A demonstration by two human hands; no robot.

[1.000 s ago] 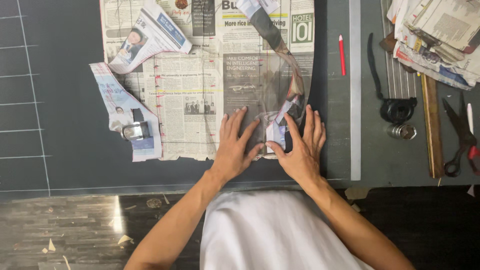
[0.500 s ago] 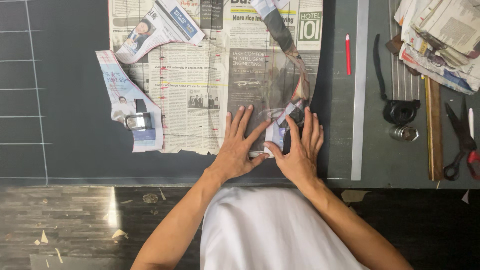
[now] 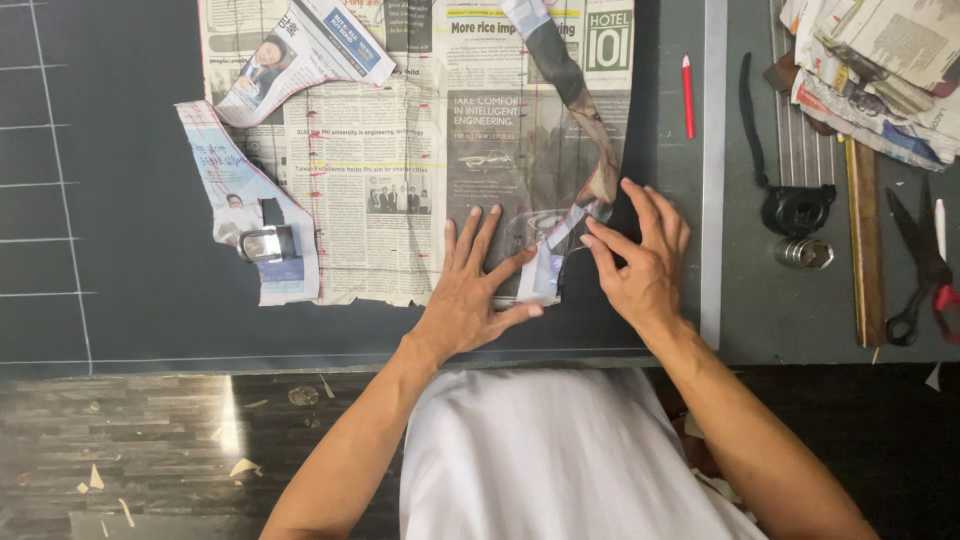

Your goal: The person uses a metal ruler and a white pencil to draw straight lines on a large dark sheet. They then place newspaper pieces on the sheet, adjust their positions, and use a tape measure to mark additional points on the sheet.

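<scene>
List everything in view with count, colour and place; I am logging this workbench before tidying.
newspaper sheet: one, printed, spread on the mat.
curved paper pieces: three or so, printed, lying on the sheet.
metal weight: one, silver, on the left piece.
cutting mat: one, dark, with a grid.
red pencil: one, right of the sheet.
metal ruler: one, grey, upright.
scissors: one, far right.
newspaper stack: one, top right.
left hand: flat on the sheet.
right hand: fingertips on the mat beside the strip's end.

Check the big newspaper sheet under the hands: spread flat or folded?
Spread flat: the newspaper sheet lies open on the dark mat, left hand pressing it.
</scene>
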